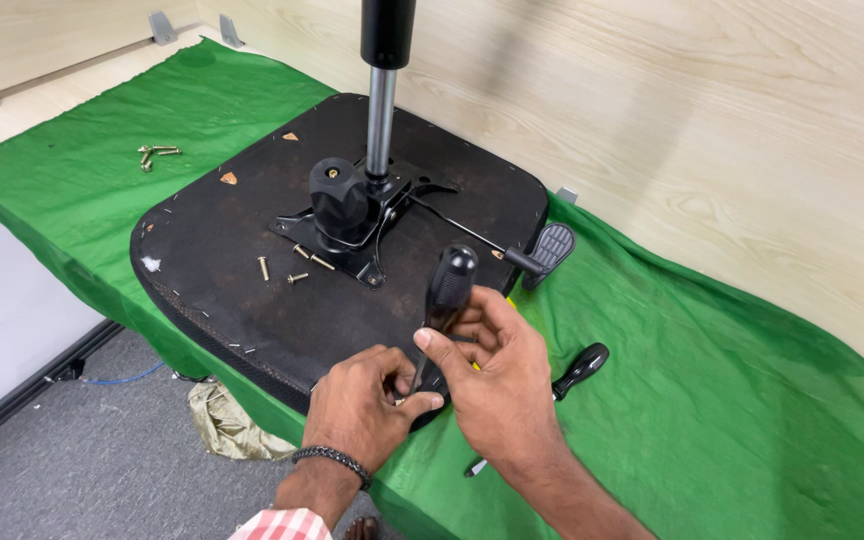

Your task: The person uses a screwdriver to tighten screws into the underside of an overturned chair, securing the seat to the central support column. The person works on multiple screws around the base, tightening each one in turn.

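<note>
An upturned black chair seat [252, 290] lies on a green cloth [712, 400], with its metal mechanism plate [352, 250], round black knob [337, 195] and gas cylinder [382, 110] standing up from the middle. My right hand [497, 380] grips a black-handled screwdriver [449, 285], held upright at the seat's near edge. My left hand [362, 400] pinches at the screwdriver's tip, which is hidden by my fingers. Loose brass screws [292, 268] lie on the seat beside the plate.
A second black-handled screwdriver [577, 372] lies on the cloth right of my hands. More screws [155, 153] sit on the cloth at the far left. A lever paddle [549, 250] sticks out past the seat's right edge. Crumpled wrapping [227, 425] lies on the grey floor below.
</note>
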